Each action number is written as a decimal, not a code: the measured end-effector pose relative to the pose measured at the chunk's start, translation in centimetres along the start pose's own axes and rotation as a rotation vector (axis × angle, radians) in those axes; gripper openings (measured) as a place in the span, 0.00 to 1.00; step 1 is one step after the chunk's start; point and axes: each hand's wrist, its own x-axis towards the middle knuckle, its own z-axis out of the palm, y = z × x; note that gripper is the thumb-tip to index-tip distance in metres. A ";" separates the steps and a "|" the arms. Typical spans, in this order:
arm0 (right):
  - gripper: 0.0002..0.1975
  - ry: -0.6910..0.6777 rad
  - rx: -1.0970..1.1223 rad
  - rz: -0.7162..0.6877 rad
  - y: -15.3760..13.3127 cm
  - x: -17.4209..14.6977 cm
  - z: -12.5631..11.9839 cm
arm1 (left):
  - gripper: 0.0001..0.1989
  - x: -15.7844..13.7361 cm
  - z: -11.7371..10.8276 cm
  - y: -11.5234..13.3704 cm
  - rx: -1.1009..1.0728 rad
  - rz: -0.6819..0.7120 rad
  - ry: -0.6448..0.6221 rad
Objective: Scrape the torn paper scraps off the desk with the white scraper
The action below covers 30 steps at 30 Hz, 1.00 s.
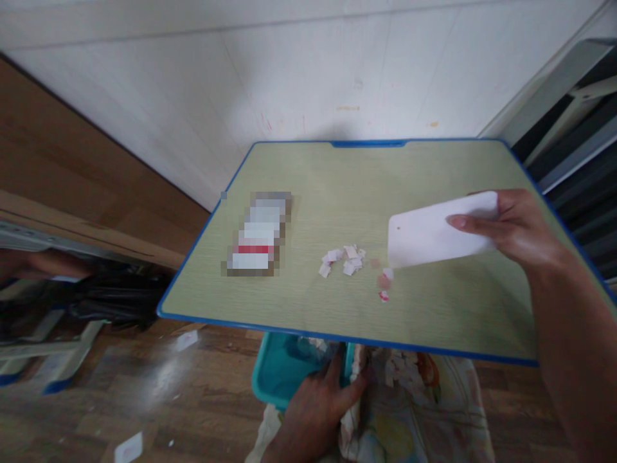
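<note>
In my right hand [511, 225], a white rectangular card [429, 235] with rounded corners and a small hole near one end is held above the table, my thumb lying across its face. Below its left end are small torn scraps of pink and white paper [384, 281]. A loose group of pale paper scraps [351, 254] lies just left of it. Down under the table's front edge, my left hand [321, 402] grips the rim of a teal plastic tub [277, 373]. Some of its fingertips are hidden inside the tub, where more paper bits lie.
The folding table [308, 173] has a blue edge and stands against a white wall. A pixelated oblong item [258, 235] lies on its left side. Flowered cloth [414, 411] is below the table. Paper pieces [187, 340] and a black bag [118, 296] are at the left.
</note>
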 end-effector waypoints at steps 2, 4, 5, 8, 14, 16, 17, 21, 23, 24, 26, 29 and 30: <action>0.07 -0.012 -0.011 0.003 -0.1 -0.1 -0.2 | 0.34 0.0 -0.1 0.0 0.003 0.001 -0.013; 0.07 0.003 -0.029 0.001 -0.2 -0.1 -0.6 | 0.35 0.1 -0.1 0.0 0.012 -0.004 -0.018; 0.06 0.015 -0.041 0.000 -0.2 -0.2 -0.8 | 0.35 0.1 -0.1 0.0 0.015 -0.005 -0.021; 0.06 0.045 -0.072 0.000 -0.3 -0.2 -1.4 | 0.36 0.0 0.1 0.0 0.018 -0.001 -0.029; 0.07 -0.089 -0.034 0.093 -0.4 -0.4 -2.1 | 0.36 0.0 0.0 0.1 0.015 -0.010 -0.002; 0.07 -0.096 0.025 0.095 -0.5 -0.5 -1.7 | 0.36 0.0 -0.1 0.1 0.010 -0.014 -0.008; 0.07 -0.102 0.049 0.093 -0.6 -0.5 -1.4 | 0.36 0.0 -0.1 0.1 0.010 -0.015 -0.010; 0.06 -0.196 0.069 0.072 -0.9 -0.4 0.5 | 0.36 0.1 -0.1 0.1 0.012 -0.016 -0.012; 0.06 -0.198 0.066 0.042 -0.9 -0.4 1.3 | 0.36 0.1 -0.1 0.1 0.009 -0.008 -0.018; 0.06 -0.180 0.072 0.027 -0.9 -0.4 1.5 | 0.36 0.1 -0.1 0.1 0.007 -0.005 -0.022; 0.05 -0.144 0.100 0.014 -0.7 -0.4 1.7 | 0.36 0.1 -0.2 0.1 0.004 -0.006 -0.031; 0.05 -0.157 0.148 0.023 -0.5 -0.4 1.4 | 0.36 0.1 -0.2 0.1 0.004 -0.013 -0.040; 0.05 -0.181 0.152 0.029 -0.5 -0.5 1.3 | 0.36 0.0 -0.2 0.1 0.006 -0.012 -0.039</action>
